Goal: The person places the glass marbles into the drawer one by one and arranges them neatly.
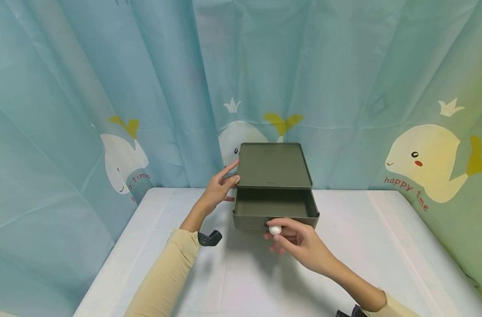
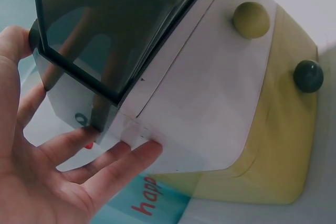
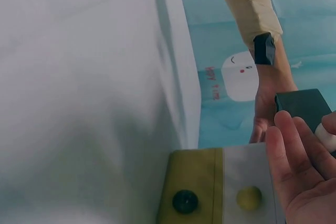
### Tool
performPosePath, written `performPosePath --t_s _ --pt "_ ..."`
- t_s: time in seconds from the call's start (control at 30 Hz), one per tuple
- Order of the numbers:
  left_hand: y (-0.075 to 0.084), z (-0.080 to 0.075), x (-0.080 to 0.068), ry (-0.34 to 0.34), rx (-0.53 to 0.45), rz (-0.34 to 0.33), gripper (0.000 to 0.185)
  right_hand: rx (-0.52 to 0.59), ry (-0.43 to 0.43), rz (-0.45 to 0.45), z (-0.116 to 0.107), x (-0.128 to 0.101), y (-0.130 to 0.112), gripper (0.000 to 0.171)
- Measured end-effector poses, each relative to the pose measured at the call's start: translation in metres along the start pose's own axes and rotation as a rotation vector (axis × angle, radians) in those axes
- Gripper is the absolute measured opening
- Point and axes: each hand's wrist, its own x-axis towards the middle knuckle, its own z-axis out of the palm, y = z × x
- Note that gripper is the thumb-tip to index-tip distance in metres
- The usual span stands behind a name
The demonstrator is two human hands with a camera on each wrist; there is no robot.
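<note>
A white table (image 1: 383, 246) with rounded corners stands against a blue whale-print curtain (image 1: 106, 88). Near its back edge, at the middle, sits a dark olive-green drawer box (image 1: 272, 167), its single drawer (image 1: 274, 209) pulled out toward the front, white knob (image 1: 275, 230) forward.

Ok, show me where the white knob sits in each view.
Head: white knob at the drawer front, centre, pinched by the right hand.
Left wrist: not in it.
Right wrist: at the right edge, between the fingers.
Shared landmark: the green box, centre in head, top in left wrist, right in right wrist.
</note>
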Motion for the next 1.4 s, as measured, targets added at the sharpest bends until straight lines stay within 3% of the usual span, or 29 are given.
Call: performPosePath --t_s 0.4,0.83,1.4 --pt "0.001 0.000 -0.001 0.000 0.007 -0.005 0.058 -0.023 -0.002 -0.059 -0.012 0.017 0.011 0.034" --pt "0.004 0.001 -0.001 -0.002 0.009 -0.016 0.059 0.001 0.012 0.058 -0.025 0.036 0.022 0.034" --pt "0.003 0.001 -0.001 -0.014 -0.012 0.006 0.060 -0.011 0.022 0.031 -0.034 0.050 0.032 0.034"
